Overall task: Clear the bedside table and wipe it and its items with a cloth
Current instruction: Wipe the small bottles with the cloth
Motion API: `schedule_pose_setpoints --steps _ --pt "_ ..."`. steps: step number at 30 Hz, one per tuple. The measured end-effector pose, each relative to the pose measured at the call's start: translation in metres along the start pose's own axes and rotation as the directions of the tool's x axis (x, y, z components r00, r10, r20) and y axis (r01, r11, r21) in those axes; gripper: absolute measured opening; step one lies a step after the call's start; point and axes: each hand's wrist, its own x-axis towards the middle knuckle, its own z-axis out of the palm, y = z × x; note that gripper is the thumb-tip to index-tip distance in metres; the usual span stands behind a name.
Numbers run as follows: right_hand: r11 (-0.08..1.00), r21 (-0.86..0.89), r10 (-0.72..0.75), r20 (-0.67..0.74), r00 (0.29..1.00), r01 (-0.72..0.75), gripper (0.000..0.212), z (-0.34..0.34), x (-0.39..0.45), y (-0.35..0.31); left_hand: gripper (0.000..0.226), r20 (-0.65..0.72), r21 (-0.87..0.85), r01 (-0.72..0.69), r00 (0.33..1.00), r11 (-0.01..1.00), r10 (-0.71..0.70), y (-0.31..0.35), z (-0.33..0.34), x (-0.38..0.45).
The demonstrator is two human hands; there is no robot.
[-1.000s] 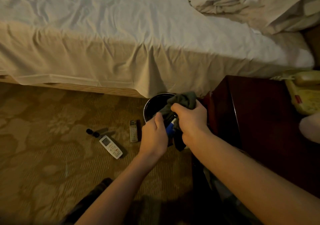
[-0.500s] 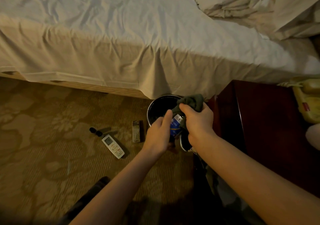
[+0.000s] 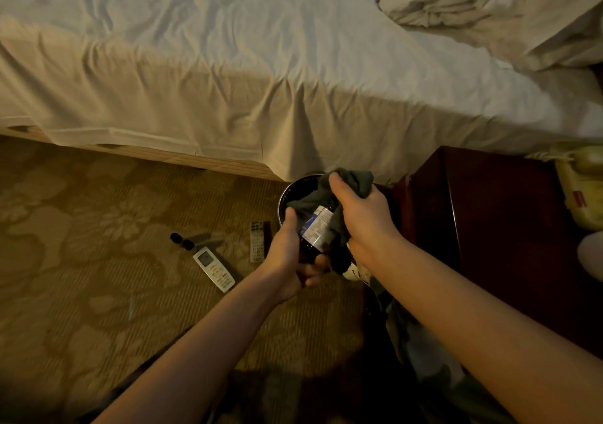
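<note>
The left hand (image 3: 287,254) grips the lower end of a small dark bottle with a blue-and-white label (image 3: 316,229), while the right hand (image 3: 362,218) clutches a dark green cloth (image 3: 350,182) bunched over the bottle's top. Compared with a second ago, more of the label shows and the left hand has slid lower on the bottle. Both are held over a round dark bin (image 3: 293,189) beside the dark red wooden surface (image 3: 496,228). A white remote control (image 3: 213,268) and a grey remote control (image 3: 257,241) lie on the patterned carpet (image 3: 98,244).

Bare tabletop (image 3: 496,228) beside telephone (image 3: 579,192)
</note>
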Motion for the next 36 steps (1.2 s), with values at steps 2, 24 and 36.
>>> schedule_pose_setpoints --steps 2,24,36 --pt "0.998 0.020 0.057 -0.050 0.997 -0.056 0.023 -0.001 0.003 0.003 0.058 -0.101 0.309 -0.221 0.960 0.925 0.263 -0.010 -0.001 0.004" --pt "0.986 -0.130 0.139 0.324 0.936 -0.102 0.035 -0.004 -0.012 0.007 0.050 0.007 0.762 -0.403 0.788 0.508 0.616 0.003 -0.029 0.005" --pt "0.166 -0.813 -0.112 0.547 0.830 0.558 0.053 -0.003 -0.036 0.001 0.062 -0.049 0.798 -0.351 0.773 0.490 0.633 0.026 -0.035 -0.006"
